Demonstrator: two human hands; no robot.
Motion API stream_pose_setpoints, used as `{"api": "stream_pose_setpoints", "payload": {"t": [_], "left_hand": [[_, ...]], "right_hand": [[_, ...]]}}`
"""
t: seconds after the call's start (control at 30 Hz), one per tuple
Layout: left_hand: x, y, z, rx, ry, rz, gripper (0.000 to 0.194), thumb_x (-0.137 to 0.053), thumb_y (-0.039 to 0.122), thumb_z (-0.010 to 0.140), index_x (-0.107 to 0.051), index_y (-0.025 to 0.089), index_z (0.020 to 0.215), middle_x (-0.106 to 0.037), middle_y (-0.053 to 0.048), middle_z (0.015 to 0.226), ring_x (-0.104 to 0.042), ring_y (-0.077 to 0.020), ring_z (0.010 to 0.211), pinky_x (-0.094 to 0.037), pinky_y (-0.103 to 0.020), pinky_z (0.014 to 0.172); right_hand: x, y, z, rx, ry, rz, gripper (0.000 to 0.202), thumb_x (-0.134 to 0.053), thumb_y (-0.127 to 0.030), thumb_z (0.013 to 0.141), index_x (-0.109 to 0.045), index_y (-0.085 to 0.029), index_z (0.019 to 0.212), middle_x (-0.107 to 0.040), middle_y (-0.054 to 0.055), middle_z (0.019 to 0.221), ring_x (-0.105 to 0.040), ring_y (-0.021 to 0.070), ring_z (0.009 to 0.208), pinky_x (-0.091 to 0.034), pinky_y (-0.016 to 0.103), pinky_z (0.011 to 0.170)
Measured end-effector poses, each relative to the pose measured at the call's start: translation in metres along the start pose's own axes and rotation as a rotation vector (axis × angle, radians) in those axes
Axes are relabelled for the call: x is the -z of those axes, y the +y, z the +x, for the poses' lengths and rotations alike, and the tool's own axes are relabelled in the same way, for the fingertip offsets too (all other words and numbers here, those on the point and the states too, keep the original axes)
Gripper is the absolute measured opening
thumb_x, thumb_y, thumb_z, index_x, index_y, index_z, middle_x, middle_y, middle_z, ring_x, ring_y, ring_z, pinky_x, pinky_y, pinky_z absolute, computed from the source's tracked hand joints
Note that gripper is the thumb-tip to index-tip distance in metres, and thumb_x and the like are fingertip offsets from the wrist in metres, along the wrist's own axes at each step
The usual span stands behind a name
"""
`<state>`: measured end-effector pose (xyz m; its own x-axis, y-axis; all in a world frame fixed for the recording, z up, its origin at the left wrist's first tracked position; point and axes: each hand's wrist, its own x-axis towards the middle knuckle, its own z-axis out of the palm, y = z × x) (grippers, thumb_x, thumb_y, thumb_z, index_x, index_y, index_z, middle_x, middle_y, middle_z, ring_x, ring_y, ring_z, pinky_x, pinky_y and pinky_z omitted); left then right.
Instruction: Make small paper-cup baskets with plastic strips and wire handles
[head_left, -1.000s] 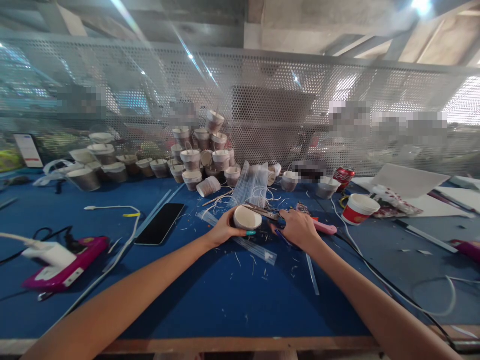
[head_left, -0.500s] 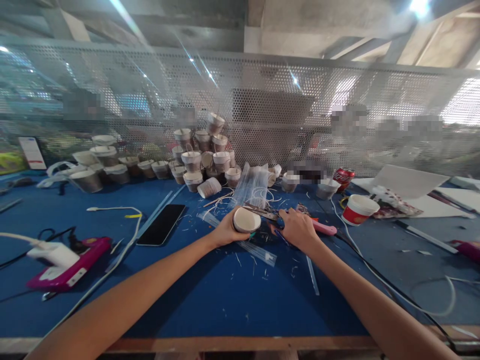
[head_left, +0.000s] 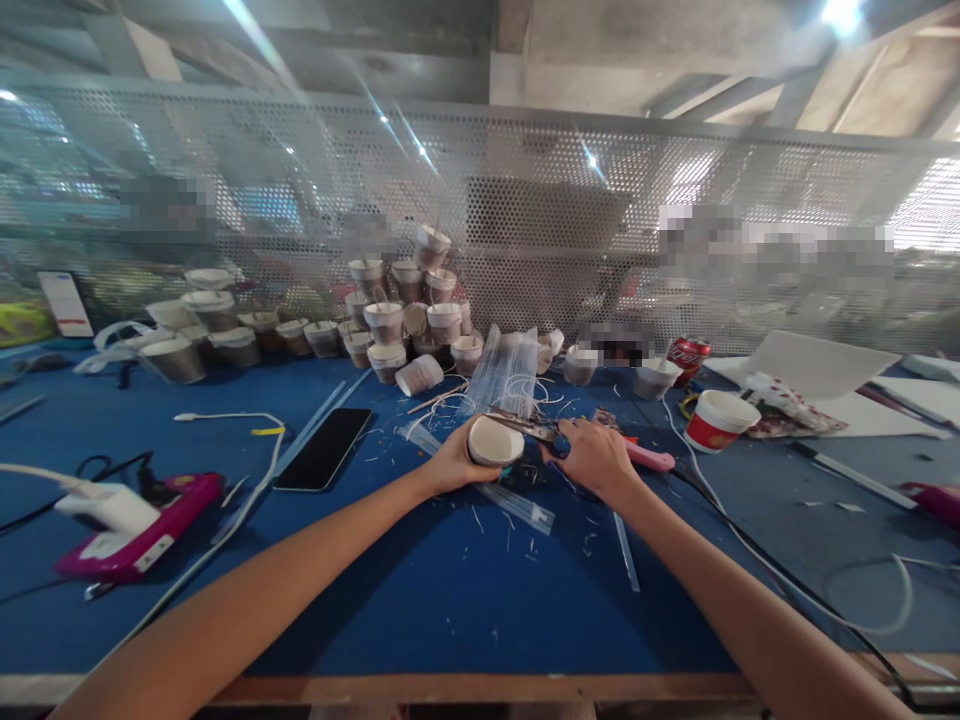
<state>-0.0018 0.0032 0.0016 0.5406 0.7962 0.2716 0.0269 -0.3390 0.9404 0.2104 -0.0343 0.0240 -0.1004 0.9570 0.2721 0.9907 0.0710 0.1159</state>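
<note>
My left hand (head_left: 451, 458) is wrapped round a small white-mouthed cup (head_left: 496, 441), tilted so its pale inside faces me. A pair of scissors (head_left: 534, 430) is in my right hand (head_left: 596, 455), with fingers closed on the dark blue handles. The blades point left and lie along the far rim of the cup; whether they touch it I cannot tell. Beneath and behind my hands are clear plastic strips (head_left: 504, 372) and thin white cord. A pink-handled tool (head_left: 651, 457) lies just right of my right hand.
Stacked small cups (head_left: 384, 322) stand along the perforated screen. A black phone (head_left: 324, 450) and a magenta power strip (head_left: 142, 530) with cables lie at left. At right are a red-and-white cup (head_left: 720, 420), a soda can (head_left: 686, 360) and papers. Scraps litter the blue table.
The scissors and my right hand have shifted very slightly, with the finger loops turned a little. The cup stays in my left hand, almost unmoved.
</note>
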Motion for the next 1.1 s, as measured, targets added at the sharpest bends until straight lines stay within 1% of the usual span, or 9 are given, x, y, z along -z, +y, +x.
{"api": "stream_pose_setpoints", "payload": {"t": [0.1, 0.27, 0.4, 0.5, 0.73, 0.83, 1.1], "left_hand": [[0.0, 0.0, 0.0, 0.014, 0.011, 0.002, 0.062, -0.073, 0.02, 0.053, -0.044, 0.013, 0.107, -0.059, -0.006, 0.092, -0.055, -0.0174, 0.085, -0.044, -0.031, 0.078], [0.0, 0.001, 0.0, 0.01, 0.006, 0.032, 0.059, -0.072, 0.02, 0.054, -0.045, 0.013, 0.107, -0.059, -0.005, 0.092, -0.055, -0.0175, 0.085, -0.045, -0.031, 0.077], [0.0, 0.001, -0.001, -0.021, -0.018, 0.039, 0.059, -0.072, 0.019, 0.054, -0.046, 0.013, 0.107, -0.059, -0.007, 0.097, -0.055, -0.0188, 0.089, -0.044, -0.032, 0.08], [-0.001, 0.001, -0.001, -0.014, -0.022, 0.026, 0.058, -0.072, 0.019, 0.054, -0.046, 0.013, 0.106, -0.059, -0.008, 0.098, -0.055, -0.0191, 0.089, -0.044, -0.033, 0.08], [-0.002, 0.007, 0.0, 0.044, 0.005, 0.001, 0.06, -0.073, 0.017, 0.05, -0.047, 0.012, 0.105, -0.061, -0.006, 0.093, -0.056, -0.0186, 0.085, -0.044, -0.033, 0.079], [-0.003, 0.009, 0.0, 0.06, 0.013, -0.016, 0.059, -0.073, 0.016, 0.049, -0.048, 0.013, 0.103, -0.061, -0.005, 0.091, -0.056, -0.0177, 0.082, -0.045, -0.033, 0.078], [0.0, 0.009, 0.001, 0.089, 0.007, -0.074, 0.062, -0.074, 0.013, 0.045, -0.05, 0.013, 0.102, -0.062, -0.004, 0.09, -0.056, -0.0182, 0.083, -0.044, -0.032, 0.078]], "right_hand": [[-0.002, 0.001, 0.0, 0.002, 0.027, -0.007, 0.051, -0.033, -0.06, 0.078, -0.059, -0.018, 0.092, -0.063, 0.008, 0.085, -0.058, 0.0224, 0.08, -0.037, 0.029, 0.064], [-0.002, 0.0, -0.001, 0.017, 0.067, -0.063, 0.058, -0.025, -0.062, 0.08, -0.058, -0.017, 0.095, -0.061, 0.011, 0.085, -0.057, 0.0247, 0.081, -0.037, 0.03, 0.063], [0.002, -0.003, -0.002, 0.031, 0.061, -0.077, 0.062, -0.023, -0.063, 0.079, -0.056, -0.015, 0.101, -0.059, 0.014, 0.088, -0.056, 0.0263, 0.083, -0.038, 0.031, 0.064], [0.003, -0.004, -0.002, 0.03, 0.041, -0.068, 0.061, -0.024, -0.062, 0.08, -0.055, -0.015, 0.104, -0.059, 0.015, 0.09, -0.056, 0.0266, 0.084, -0.038, 0.032, 0.065], [0.002, -0.003, 0.0, 0.011, 0.014, -0.007, 0.049, -0.034, -0.057, 0.079, -0.058, -0.017, 0.095, -0.062, 0.01, 0.088, -0.056, 0.0234, 0.083, -0.037, 0.03, 0.067], [0.003, -0.003, 0.0, 0.003, 0.005, 0.001, 0.048, -0.035, -0.056, 0.078, -0.058, -0.017, 0.094, -0.063, 0.01, 0.089, -0.057, 0.0227, 0.083, -0.037, 0.03, 0.066], [0.006, -0.001, -0.001, 0.022, 0.048, -0.004, 0.046, -0.037, -0.057, 0.077, -0.059, -0.017, 0.088, -0.064, 0.008, 0.082, -0.059, 0.0218, 0.079, -0.037, 0.029, 0.063]]}}
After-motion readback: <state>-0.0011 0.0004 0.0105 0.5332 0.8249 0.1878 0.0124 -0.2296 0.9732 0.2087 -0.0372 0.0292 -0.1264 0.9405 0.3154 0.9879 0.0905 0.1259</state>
